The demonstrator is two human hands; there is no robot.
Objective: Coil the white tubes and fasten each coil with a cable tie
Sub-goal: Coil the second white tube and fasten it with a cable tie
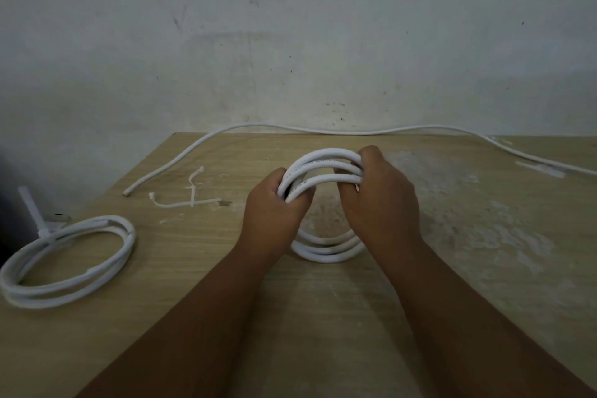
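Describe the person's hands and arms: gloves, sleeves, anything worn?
Both are bare. The left hand and right hand have no gloves, and no ring, watch or wristband shows. The left forearm and right forearm are uncovered down to the frame's bottom edge, so no sleeve is in view. No tape, markings or cables. Light is dim; small details could be missed.

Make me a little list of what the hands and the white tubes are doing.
left hand: grips left side of held coil
right hand: grips its right side
held coil: upright between hands, no tie seen
tied coil: flat on table, near left
loose tube: along table's far edge
spare ties: on table, left of hands
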